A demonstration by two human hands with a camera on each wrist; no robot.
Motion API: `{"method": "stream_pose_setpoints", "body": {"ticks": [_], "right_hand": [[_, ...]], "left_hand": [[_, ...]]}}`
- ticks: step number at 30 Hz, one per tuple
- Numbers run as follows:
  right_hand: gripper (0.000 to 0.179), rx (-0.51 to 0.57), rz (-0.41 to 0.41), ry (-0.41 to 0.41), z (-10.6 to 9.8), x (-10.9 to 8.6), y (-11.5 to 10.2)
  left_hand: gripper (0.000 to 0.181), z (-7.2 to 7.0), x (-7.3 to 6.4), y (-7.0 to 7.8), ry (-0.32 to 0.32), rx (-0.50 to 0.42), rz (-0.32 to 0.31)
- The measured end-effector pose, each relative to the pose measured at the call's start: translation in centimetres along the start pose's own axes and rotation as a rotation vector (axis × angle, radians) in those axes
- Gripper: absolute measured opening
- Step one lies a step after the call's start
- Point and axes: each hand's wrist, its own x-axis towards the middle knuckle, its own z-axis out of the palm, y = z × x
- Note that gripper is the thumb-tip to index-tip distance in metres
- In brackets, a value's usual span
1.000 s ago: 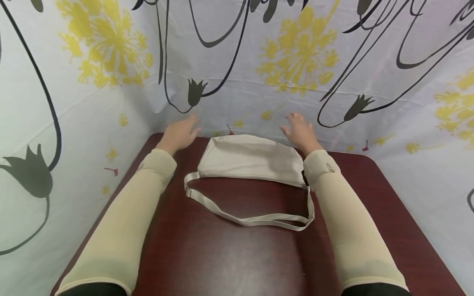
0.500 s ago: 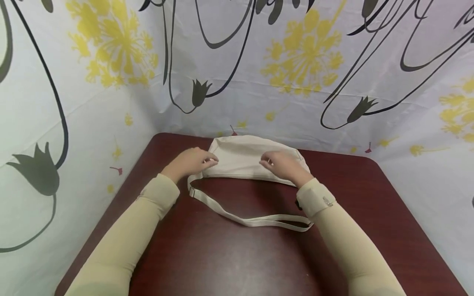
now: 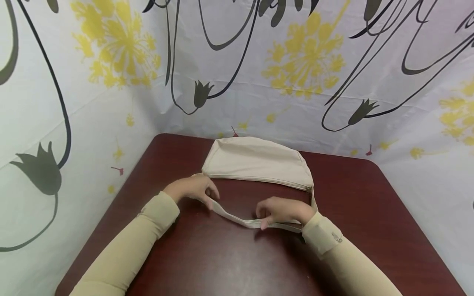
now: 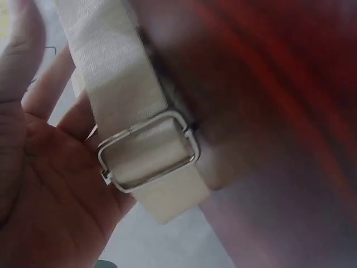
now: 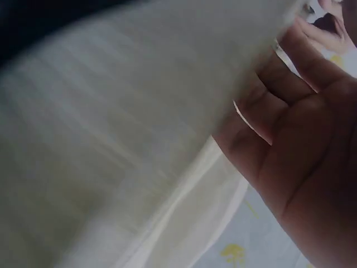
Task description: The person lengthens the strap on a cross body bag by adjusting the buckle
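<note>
A cream shoulder bag (image 3: 255, 158) lies flat at the back of the table, its zipped edge facing me. Its strap (image 3: 231, 217) loops forward from both ends. My left hand (image 3: 192, 190) is over the strap's left part, thumb on the near side and loosely bent fingers on the far side. In the left wrist view a metal slide buckle (image 4: 148, 151) on the strap is in front of the palm. My right hand (image 3: 279, 210) straddles the strap farther right, thumb and fingers apart. Blurred pale fabric (image 5: 128, 128) covers much of the right wrist view, hiding some fingertips.
The dark red-brown table (image 3: 237, 263) has rounded back corners. White cloth (image 3: 237, 98) with yellow and grey flower prints hangs behind it and on both sides, close to its edges.
Both hands have come back toward me from beyond the bag, passing over it and down to the strap. The bag stays in place.
</note>
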Motion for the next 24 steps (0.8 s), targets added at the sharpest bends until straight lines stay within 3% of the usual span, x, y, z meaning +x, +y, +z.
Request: {"method": "stream_pose_setpoints", "body": {"ticks": [2,7,15,21,24], "right_hand": [[0.029,-0.001,0.017,-0.017,0.7,-0.3,0.0],[0.017,-0.05,-0.018,0.006,1.5,-0.8,0.6],[0.029,-0.023,-0.016,0.104,1.3,-2.8,2.8],[0.021,0.016,0.016,0.217,1.1,-4.1,5.2],[0.019,0.037,0.05,0.278,0.8,-4.7,6.1]], "left_hand": [[0.024,0.2,-0.1,0.0,-0.015,0.012,-0.033],[0.009,0.2,-0.5,-0.1,0.01,0.043,-0.033],[0.012,0.0,-1.2,-1.0,0.044,0.023,0.005],[0.016,-0.1,-1.5,-1.8,0.052,-0.015,-0.079],[0.023,-0.5,-1.6,-2.0,0.067,0.013,-0.103]]}}
